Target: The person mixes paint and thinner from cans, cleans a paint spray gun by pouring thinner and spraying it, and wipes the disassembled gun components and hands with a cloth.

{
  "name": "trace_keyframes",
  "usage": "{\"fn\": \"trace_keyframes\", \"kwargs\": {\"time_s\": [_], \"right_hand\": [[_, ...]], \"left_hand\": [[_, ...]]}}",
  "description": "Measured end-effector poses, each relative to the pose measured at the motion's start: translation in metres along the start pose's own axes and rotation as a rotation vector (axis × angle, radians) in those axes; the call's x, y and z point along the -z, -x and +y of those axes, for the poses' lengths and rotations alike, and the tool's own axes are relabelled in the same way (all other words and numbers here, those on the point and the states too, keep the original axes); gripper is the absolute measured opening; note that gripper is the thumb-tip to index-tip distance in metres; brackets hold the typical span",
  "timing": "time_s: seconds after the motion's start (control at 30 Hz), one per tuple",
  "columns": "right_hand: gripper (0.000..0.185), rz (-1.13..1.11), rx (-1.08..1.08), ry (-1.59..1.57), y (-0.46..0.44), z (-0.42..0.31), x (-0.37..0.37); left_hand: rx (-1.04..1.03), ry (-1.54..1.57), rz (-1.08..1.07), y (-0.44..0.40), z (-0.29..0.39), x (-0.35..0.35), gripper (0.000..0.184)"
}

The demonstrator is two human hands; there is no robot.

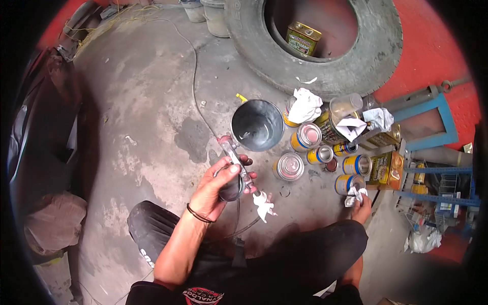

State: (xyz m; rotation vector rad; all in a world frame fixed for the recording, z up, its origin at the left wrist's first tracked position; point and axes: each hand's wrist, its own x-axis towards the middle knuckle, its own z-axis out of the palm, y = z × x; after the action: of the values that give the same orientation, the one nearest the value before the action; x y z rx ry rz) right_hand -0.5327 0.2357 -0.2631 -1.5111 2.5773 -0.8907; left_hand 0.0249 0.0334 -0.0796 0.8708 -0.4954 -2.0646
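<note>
My left hand [213, 187], with a dark band at the wrist, is closed around a metal spray gun [234, 160]. A dark round cup [231, 191] shows under the thumb, partly covered by the hand. White paper or rag [264, 207] hangs at the gun's lower end, close to a dark hose [243, 230]. My right hand [362, 209] is out beyond my right knee, its fingers closed on a crumpled white rag [356, 197]. That rag lies against a blue-and-yellow paint can [347, 184]; whether it touches the can's rim I cannot tell.
A black bucket [257, 125] stands just ahead of the gun. Several paint cans [306, 136] crowd the floor to the right, some with white rags [306, 105]. Behind lies a large tyre [315, 76] with a urethane paint tin [303, 39] inside. A blue metal frame [447, 127] is at right.
</note>
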Motion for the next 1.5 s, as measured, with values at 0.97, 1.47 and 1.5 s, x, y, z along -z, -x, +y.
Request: {"fn": "trace_keyframes", "kwargs": {"time_s": [0.97,1.47,1.5], "right_hand": [[0.057,-0.761,1.301,0.458,-0.115,-0.600,0.046],[0.057,-1.203,1.015,0.876,-0.096,-0.678,0.004],[0.056,-1.257,0.888,0.892,-0.096,-0.678,-0.004]], "left_hand": [[-0.046,-0.078,0.123,-0.021,0.032,0.041,0.028],[-0.165,-0.230,0.248,-0.012,0.032,0.067,0.037],[-0.189,-0.277,0.297,-0.017,0.024,0.072,0.038]]}}
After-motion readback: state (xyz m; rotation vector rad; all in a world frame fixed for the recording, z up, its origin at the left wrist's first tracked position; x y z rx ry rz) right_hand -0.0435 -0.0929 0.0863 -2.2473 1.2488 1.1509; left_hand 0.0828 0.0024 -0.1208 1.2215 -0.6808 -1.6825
